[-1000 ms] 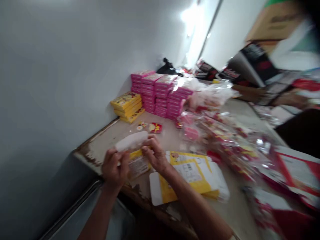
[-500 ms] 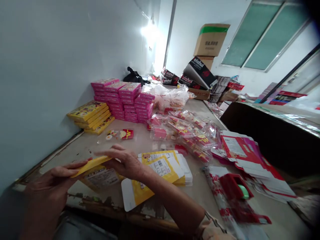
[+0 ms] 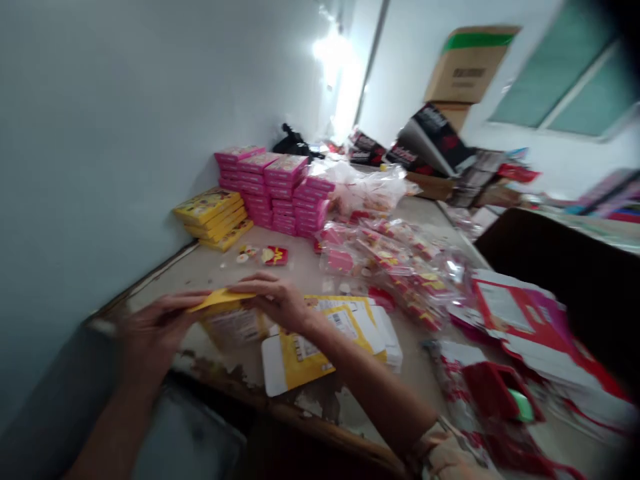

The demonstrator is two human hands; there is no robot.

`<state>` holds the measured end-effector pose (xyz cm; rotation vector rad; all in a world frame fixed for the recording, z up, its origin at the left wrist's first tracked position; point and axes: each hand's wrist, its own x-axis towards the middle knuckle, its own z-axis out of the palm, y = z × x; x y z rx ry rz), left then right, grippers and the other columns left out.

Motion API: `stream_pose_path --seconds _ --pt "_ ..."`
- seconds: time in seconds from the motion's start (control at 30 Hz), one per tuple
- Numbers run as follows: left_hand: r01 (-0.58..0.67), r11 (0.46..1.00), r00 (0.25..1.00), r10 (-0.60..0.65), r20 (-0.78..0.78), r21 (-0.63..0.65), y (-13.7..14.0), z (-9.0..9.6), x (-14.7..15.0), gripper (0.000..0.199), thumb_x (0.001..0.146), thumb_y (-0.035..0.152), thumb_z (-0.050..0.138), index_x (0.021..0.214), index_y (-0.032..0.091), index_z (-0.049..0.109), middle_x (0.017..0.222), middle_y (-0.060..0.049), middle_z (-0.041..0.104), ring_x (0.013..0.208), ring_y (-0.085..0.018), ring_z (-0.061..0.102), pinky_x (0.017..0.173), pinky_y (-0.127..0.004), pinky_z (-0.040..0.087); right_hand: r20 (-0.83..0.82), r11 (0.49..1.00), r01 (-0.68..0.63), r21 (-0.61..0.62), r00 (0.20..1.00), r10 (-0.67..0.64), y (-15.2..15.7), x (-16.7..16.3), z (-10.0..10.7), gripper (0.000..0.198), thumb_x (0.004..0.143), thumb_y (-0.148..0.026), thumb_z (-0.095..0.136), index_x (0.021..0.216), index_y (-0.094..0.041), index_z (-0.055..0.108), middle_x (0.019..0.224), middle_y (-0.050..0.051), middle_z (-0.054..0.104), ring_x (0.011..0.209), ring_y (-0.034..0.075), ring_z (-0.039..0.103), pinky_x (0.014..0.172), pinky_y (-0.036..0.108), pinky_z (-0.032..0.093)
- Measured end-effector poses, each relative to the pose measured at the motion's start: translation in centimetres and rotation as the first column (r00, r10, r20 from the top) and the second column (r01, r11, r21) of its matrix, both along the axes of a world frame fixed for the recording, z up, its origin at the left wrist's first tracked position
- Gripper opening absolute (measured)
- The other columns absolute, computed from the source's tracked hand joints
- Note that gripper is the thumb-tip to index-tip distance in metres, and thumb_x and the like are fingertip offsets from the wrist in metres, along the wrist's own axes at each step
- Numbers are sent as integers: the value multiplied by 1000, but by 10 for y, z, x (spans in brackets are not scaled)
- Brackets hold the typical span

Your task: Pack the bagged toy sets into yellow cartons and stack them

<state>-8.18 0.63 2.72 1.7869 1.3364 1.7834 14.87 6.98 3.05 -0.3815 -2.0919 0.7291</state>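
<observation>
A yellow cardboard box (image 3: pixel 235 323) with a printed label on its side is held above the table's near edge. My left hand (image 3: pixel 163 327) grips its left end, fingers along the top. At the right end, my right hand (image 3: pixel 275 297) has its fingers pressed on the box's top edge. Motion blurs both hands somewhat. Flattened yellow boxes (image 3: pixel 325 343) lie in a pile just under my right forearm. Beyond the held box, a clear packet (image 3: pixel 273 255) with a red piece and small pale pieces rests on the table.
Stacked yellow boxes (image 3: pixel 210 217) and pink boxes (image 3: pixel 273 190) stand by the wall. Clear bags of red items (image 3: pixel 390 257) are heaped mid-table. Flat red boxes (image 3: pixel 540 333), a red tape dispenser (image 3: pixel 500 393) and a large open carton (image 3: pixel 525 247) are at right.
The view has swung left, so everything sits farther right in it. Both hands still hold the yellow box, and my right-hand fingers now lie flatter along its top edge.
</observation>
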Motion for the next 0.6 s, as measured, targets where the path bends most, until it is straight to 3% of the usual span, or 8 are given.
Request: stream_pose_path --seconds 0.17,0.27,0.4,0.47,0.6 --pt "115 988 960 -84 -267 104 -5 1 -11 15 83 36 83 91 23 80 107 -5 82 96 -21 79 90 -34 64 12 997 -49 64 999 48 13 8 5 35 101 -29 63 136 -25 69 132 13 69 122 23 67 106 40 53" --pt "85 992 944 -50 -325 93 -15 9 -6 19 83 37 84 92 21 77 112 -8 81 101 -21 79 92 -34 63 68 996 -38 79 997 32 8 12 14 38 99 -31 68 136 -25 69 143 14 64 129 26 63 109 45 51" --pt "-14 997 952 36 -303 76 -20 17 7 13 87 29 79 97 20 77 108 -7 82 97 -20 79 92 -32 63 58 996 33 81 998 -38 -1 10 21 29 101 -28 63 127 -23 75 122 11 76 110 22 73 97 37 57" --pt "-32 996 950 56 -307 80 -16 20 9 13 88 30 78 98 21 79 97 -4 83 87 -18 79 83 -30 65 47 995 75 67 996 -78 -2 6 22 26 100 -28 65 122 -23 77 111 8 80 99 20 76 88 33 58" --pt "-45 998 970 53 -236 39 -8 24 11 13 86 34 80 91 22 82 86 -2 83 73 -17 79 70 -25 66 15 990 107 -88 994 -106 4 2 21 18 93 -29 73 107 -24 83 96 4 84 83 20 78 75 30 59"
